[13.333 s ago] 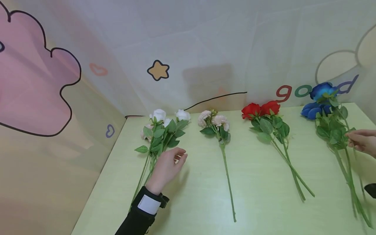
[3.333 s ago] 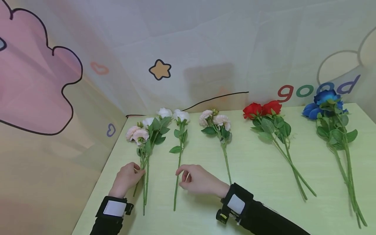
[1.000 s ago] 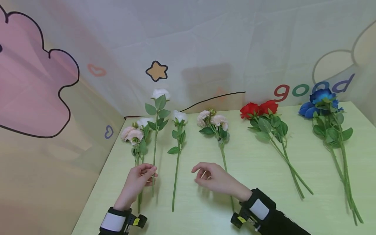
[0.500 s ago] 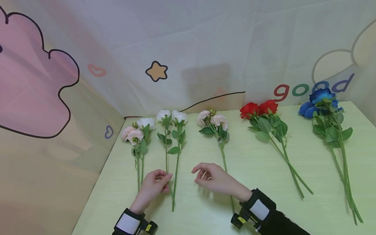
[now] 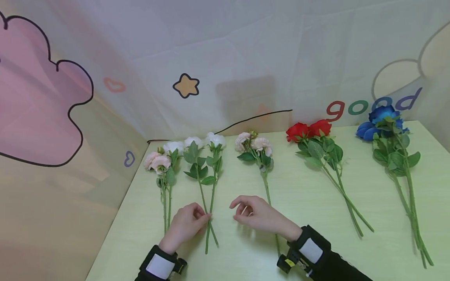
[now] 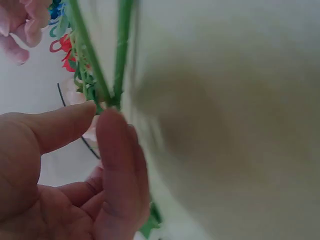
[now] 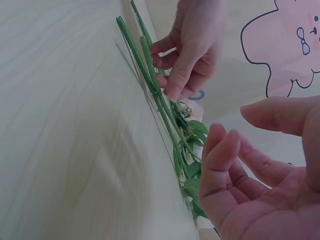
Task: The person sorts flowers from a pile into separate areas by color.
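Note:
My left hand has its thumb and fingertips at the stem of a white rose, seemingly in a light pinch. That stem crosses a second white rose's stem just at the fingertips. In the left wrist view the index finger partly hides the crossing stems. My right hand hovers beside them, fingers loosely bent and nothing in them. A stem with pale pink blooms passes behind it. Left of the pair lie another white rose and pale pink flowers.
Red roses with crossed stems lie right of centre on the pale table. Blue flowers lie near its right edge. A printed cloth backdrop rises behind and along the left side.
The left hand lifted a white rose from the left bunch and brought it rightwards and down, across the other white rose's stem. The right hand drew back rightwards earlier, then stayed put.

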A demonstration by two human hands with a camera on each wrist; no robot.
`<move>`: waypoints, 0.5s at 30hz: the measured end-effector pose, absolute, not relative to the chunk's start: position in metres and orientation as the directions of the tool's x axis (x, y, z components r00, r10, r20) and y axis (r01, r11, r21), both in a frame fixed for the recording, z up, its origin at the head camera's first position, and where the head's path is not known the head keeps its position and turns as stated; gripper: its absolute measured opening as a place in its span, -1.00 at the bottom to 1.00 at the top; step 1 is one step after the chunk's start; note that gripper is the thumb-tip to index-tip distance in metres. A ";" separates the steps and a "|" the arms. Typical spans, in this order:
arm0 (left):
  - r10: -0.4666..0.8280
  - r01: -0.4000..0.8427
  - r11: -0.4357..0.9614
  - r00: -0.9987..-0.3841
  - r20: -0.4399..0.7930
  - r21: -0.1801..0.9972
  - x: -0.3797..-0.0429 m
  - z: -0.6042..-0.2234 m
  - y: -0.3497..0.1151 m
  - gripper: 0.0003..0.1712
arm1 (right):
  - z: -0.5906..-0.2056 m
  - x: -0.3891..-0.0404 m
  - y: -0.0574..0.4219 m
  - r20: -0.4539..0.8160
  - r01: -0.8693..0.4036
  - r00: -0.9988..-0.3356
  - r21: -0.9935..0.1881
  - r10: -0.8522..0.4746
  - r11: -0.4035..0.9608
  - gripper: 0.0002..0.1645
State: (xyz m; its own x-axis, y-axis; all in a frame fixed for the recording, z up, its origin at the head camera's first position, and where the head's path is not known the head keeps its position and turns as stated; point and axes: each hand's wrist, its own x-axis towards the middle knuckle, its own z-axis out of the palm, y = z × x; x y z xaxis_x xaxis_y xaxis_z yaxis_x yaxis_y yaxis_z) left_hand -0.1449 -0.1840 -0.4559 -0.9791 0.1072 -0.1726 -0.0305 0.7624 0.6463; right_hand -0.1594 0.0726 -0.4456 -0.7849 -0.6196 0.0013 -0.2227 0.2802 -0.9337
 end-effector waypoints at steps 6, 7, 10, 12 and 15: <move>0.092 -0.004 0.848 -0.983 -0.156 0.529 -0.153 -0.436 -0.181 -0.59 | -0.445 -0.161 0.074 -0.006 -0.230 -0.787 -0.925 -0.617 0.302 -0.68; 0.094 0.001 0.862 -0.983 -0.158 0.506 -0.157 -0.434 -0.181 -0.56 | -0.445 -0.161 0.074 -0.005 -0.233 -0.787 -0.923 -0.616 0.305 -0.68; 0.088 -0.009 0.892 -0.977 -0.192 0.453 -0.169 -0.431 -0.178 -0.50 | -0.444 -0.162 0.075 0.004 -0.264 -0.796 -0.902 -0.606 0.341 -0.69; 0.085 -0.013 0.906 -0.974 -0.211 0.423 -0.176 -0.430 -0.175 -0.47 | -0.444 -0.163 0.077 0.022 -0.305 -0.818 -0.863 -0.575 0.402 -0.73; 0.088 -0.009 0.921 -0.969 -0.229 0.390 -0.186 -0.432 -0.171 -0.52 | -0.443 -0.164 0.080 0.052 -0.347 -0.873 -0.765 -0.486 0.542 -0.79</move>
State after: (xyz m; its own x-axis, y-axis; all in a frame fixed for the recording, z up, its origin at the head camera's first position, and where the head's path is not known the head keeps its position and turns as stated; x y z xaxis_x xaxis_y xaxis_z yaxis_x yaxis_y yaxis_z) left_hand -0.1858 -0.1706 -0.4321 -0.9695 0.0877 -0.2291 -0.0089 0.9208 0.3900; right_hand -0.1639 0.0800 -0.4426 -0.8727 -0.4856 0.0520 -0.3473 0.5422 -0.7652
